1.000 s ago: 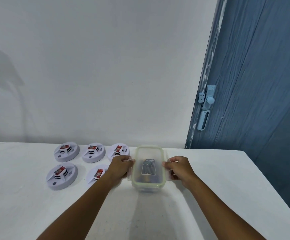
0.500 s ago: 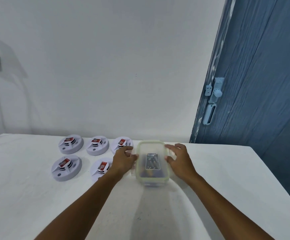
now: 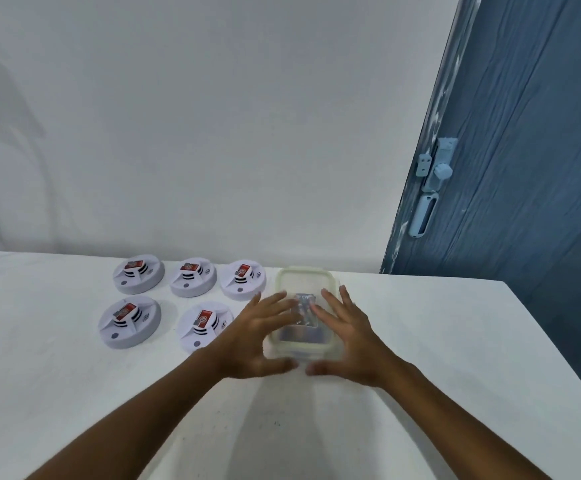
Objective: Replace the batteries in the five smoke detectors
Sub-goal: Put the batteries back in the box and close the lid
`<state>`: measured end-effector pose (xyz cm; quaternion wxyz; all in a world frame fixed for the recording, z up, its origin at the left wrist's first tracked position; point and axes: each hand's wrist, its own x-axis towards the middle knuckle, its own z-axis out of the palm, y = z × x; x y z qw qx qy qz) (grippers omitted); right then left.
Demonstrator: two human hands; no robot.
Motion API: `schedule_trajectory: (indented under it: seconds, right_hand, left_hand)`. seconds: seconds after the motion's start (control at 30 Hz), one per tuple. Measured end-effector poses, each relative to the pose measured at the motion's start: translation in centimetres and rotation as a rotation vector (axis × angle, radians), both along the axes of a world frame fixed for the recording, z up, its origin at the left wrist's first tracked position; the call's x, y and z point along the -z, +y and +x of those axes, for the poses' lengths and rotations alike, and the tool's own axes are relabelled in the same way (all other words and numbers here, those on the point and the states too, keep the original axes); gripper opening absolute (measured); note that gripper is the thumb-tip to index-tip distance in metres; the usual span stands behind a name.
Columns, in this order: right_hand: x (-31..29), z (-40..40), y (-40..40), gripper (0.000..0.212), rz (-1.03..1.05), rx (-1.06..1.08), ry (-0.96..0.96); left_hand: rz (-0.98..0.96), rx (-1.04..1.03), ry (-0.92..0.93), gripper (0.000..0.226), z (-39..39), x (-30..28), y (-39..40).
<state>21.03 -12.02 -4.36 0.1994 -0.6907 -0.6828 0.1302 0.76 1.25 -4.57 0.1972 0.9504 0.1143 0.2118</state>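
Five smoke detectors sit on the white counter (image 3: 420, 341) left of the hands, face-down, each with a red battery showing in its bay: back row left detector (image 3: 139, 274), middle detector (image 3: 193, 276), right detector (image 3: 243, 279); front row left detector (image 3: 129, 321), front right detector (image 3: 204, 324). No battery looks swapped yet, so the task reads as barely begun.

Risks, left to right:
- Left hand (image 3: 259, 336) hangs just beside the front right detector; a wide sweep of wrist or forearm could knock that unit or push it into its neighbours.
- Both hands are spread, fingers straight, palms down over the clear plastic container (image 3: 304, 315). Neither grips it. Cannot tell if the fingers press the lid or hover just above.
- Lid (image 3: 304, 277) has clip flaps at its rim; cannot tell if they are latched. If unlatched and the lid is pulled fast, the light box could hop or skid on the smooth counter and spill.
- Right hand (image 3: 349, 336) mirrors the left; uneven pressure between the two could tilt the box toward one side.

Container contents: a dark pack, probably the fresh batteries (image 3: 305, 308), lies flat on the bottom, seen blurred through the lid between the hands. Count not readable. Nothing else visible inside. Box stands upright, right of the detectors, near the back right detector but apart from it.
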Motion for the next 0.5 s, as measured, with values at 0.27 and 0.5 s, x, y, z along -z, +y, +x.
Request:
schedule_trajectory:
  seconds: [0.27, 0.5]
  right_hand:
    - [3.1, -0.3, 1.1, 0.099, 0.322, 0.03, 0.006]
    - [4.0, -0.5, 1.2, 0.083, 0.413, 0.016, -0.138]
  left_hand:
    - [0.23, -0.045, -0.119, 0.063, 0.8, 1.1, -0.3]
    - [0.25, -0.065, -0.173, 0.057, 1.1, 2.1, -0.8]
